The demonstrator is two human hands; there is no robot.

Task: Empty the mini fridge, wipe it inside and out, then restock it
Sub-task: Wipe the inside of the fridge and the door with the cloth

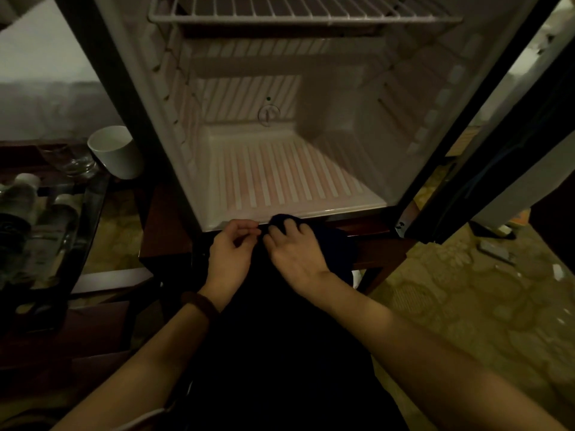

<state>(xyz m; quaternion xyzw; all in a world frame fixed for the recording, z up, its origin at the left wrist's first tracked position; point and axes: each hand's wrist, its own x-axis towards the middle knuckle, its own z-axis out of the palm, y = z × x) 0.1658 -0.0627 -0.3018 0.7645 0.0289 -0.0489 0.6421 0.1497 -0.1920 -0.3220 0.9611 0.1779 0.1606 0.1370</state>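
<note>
Kneeling before the open mini fridge (311, 169), its shelf (305, 9) bare, we hold our hands together at its front lip, right hand (292, 247) gripping a dark cloth (329, 244), left hand (231, 248) loosely curled, fingertips pinched beside it

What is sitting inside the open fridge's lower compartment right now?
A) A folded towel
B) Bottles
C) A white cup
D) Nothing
D: the ribbed floor of the mini fridge is bare; the white cup stands outside it, and the dark cloth is under the right hand at the front edge.
</note>
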